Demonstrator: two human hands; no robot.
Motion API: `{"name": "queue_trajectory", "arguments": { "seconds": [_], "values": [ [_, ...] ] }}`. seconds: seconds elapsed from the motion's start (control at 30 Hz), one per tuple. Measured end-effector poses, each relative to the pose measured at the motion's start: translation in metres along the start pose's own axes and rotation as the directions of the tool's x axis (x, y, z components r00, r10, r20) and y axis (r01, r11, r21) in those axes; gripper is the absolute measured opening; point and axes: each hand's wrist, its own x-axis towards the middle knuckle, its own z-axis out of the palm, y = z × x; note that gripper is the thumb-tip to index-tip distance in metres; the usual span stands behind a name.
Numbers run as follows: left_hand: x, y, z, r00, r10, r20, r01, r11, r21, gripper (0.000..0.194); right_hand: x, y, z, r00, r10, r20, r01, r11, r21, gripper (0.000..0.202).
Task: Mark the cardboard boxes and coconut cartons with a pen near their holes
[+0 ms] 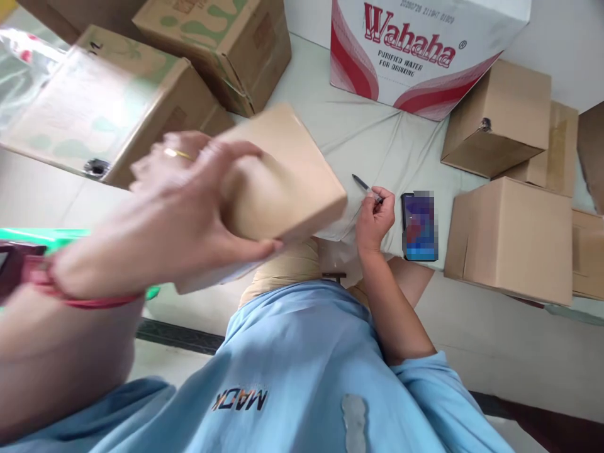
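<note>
My left hand point(202, 195) grips a plain tan cardboard box point(297, 170), thumb along its near side and fingers over its top and far side. Box and hand are slightly blurred, raised close to the camera at the table's left front. In my right hand point(376, 220) a dark pen point(361, 183) is pinched, its tip pointing up and left. That hand rests at the front edge of the pale-covered table point(358, 135). Just right of it lies a phone point(419, 228) with its screen lit.
A white and red Wahaha water carton point(419, 56) stands at the back. Plain cardboard boxes point(533, 239) are grouped on the right. Two larger green-printed cartons, one nearer point(108, 107) and one farther point(236, 50), stand at the left. A bright green edge point(61, 236) shows beneath my left arm.
</note>
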Motion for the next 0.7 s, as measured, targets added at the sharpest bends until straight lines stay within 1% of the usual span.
{"name": "queue_trajectory", "arguments": {
  "seconds": [0.03,0.07,0.13,0.2,0.23,0.3,0.37,0.43,0.47,0.5,0.53,0.57,0.6,0.63,0.67,0.7],
  "values": [
    [0.000,0.011,0.010,0.994,0.104,0.040,-0.103,0.994,-0.026,0.139,0.001,0.001,0.000,1.000,0.002,-0.023,-0.002,1.000,-0.001,0.034],
    [0.001,0.022,0.022,0.988,0.152,0.041,-0.150,0.988,-0.042,0.141,0.001,0.001,-0.001,0.999,0.003,-0.042,-0.002,1.000,0.006,0.034],
    [0.005,0.039,0.047,0.977,0.210,0.037,-0.206,0.976,-0.076,0.130,0.002,0.003,-0.002,0.998,0.006,-0.064,-0.003,0.999,0.046,0.033],
    [0.010,0.048,0.064,0.965,0.264,0.008,-0.261,0.958,-0.118,0.112,0.004,0.004,-0.004,0.998,0.017,-0.065,-0.010,0.995,0.100,0.033],
    [0.012,0.050,0.069,0.954,0.299,-0.013,-0.298,0.944,-0.143,0.104,0.004,0.005,-0.005,0.998,0.021,-0.063,-0.013,0.993,0.121,0.032],
    [0.013,0.047,0.071,0.929,0.360,-0.080,-0.369,0.909,-0.192,0.090,0.004,0.005,-0.005,0.998,0.026,-0.060,-0.017,0.989,0.147,0.031],
    [0.008,0.037,0.068,0.915,0.357,-0.186,-0.394,0.890,-0.229,0.077,0.004,0.006,-0.006,0.998,0.028,-0.059,-0.018,0.987,0.158,0.030],
    [-0.003,0.022,0.066,0.899,0.257,-0.355,-0.358,0.897,-0.258,0.066,0.003,0.006,-0.006,0.998,0.029,-0.055,-0.019,0.986,0.167,0.031],
    [-0.011,0.013,0.067,0.879,0.171,-0.444,-0.318,0.905,-0.282,0.060,0.003,0.007,-0.005,0.998,0.029,-0.049,-0.020,0.985,0.171,0.031],
    [-0.019,0.004,0.070,0.851,0.058,-0.522,-0.263,0.907,-0.328,0.055,0.002,0.007,-0.005,0.999,0.029,-0.042,-0.021,0.985,0.174,0.032],
    [-0.027,-0.003,0.075,0.817,-0.082,-0.571,-0.196,0.892,-0.408,0.052,0.002,0.008,-0.005,0.999,0.029,-0.033,-0.022,0.984,0.175,0.032],
    [-0.036,-0.009,0.082,0.795,-0.257,-0.549,-0.099,0.839,-0.535,0.050,0.002,0.008,-0.006,0.999,0.028,-0.025,-0.024,0.984,0.174,0.033],
    [-0.044,-0.013,0.089,0.769,-0.435,-0.469,0.000,0.733,-0.680,0.051,0.002,0.009,-0.006,0.999,0.028,-0.019,-0.024,0.985,0.171,0.033],
    [-0.052,-0.015,0.096,0.746,-0.560,-0.360,0.074,0.607,-0.791,0.054,0.002,0.009,-0.006,1.000,0.026,-0.015,-0.024,0.986,0.167,0.034],
    [-0.058,-0.014,0.103,0.736,-0.628,-0.250,0.134,0.498,-0.857,0.056,0.003,0.009,-0.006,1.000,0.023,-0.009,-0.021,0.987,0.162,0.033],
    [-0.063,-0.012,0.109,0.742,-0.656,-0.140,0.182,0.397,-0.900,0.059,0.003,0.009,-0.007,1.000,0.019,-0.002,-0.018,0.987,0.157,0.033]
  ]
}}
